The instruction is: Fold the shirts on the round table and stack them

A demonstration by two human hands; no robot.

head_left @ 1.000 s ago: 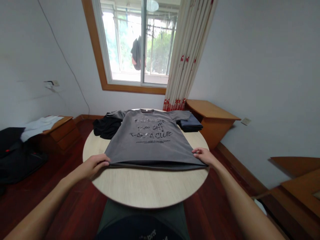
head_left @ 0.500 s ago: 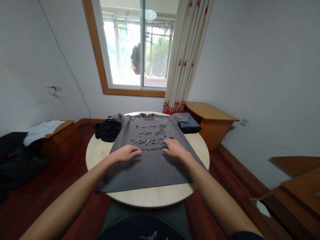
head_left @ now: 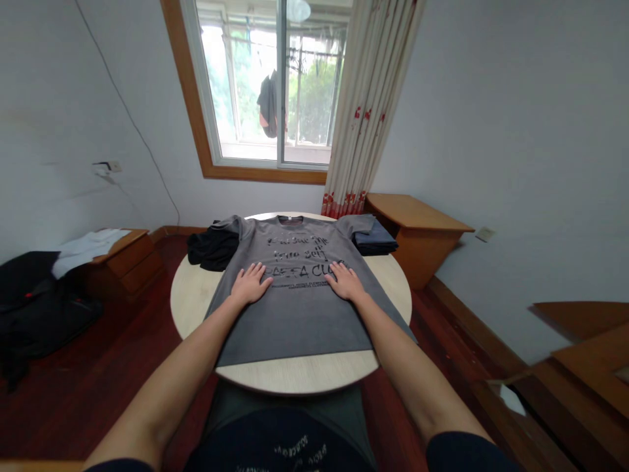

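Note:
A grey T-shirt [head_left: 299,321] with black lettering lies spread out, front side up, on a round pale table [head_left: 299,377]. Its collar is at the far edge and its hem faces me. On the left part of the shirt my left hand [head_left: 251,283] rests palm down, fingers spread. My right hand [head_left: 345,280] lies flat on the right part, by the end of the lettering, fingers apart. Neither hand grips the cloth. The shirt's left sleeve lies against a heap of black cloth [head_left: 209,249], and its right sleeve overlaps a stack of folded dark clothes [head_left: 376,239].
A wooden desk [head_left: 417,216] stands behind the table at right, beside a patterned curtain [head_left: 363,124]. At left are a low wooden cabinet [head_left: 125,262] with white cloth on it and a black bag [head_left: 44,321]. Wooden furniture [head_left: 584,367] is at the lower right.
Both hands have flattened onto the shirt with fingers spread. The left hand has moved slightly up and left. The shirt's near left corner has shifted in to the right.

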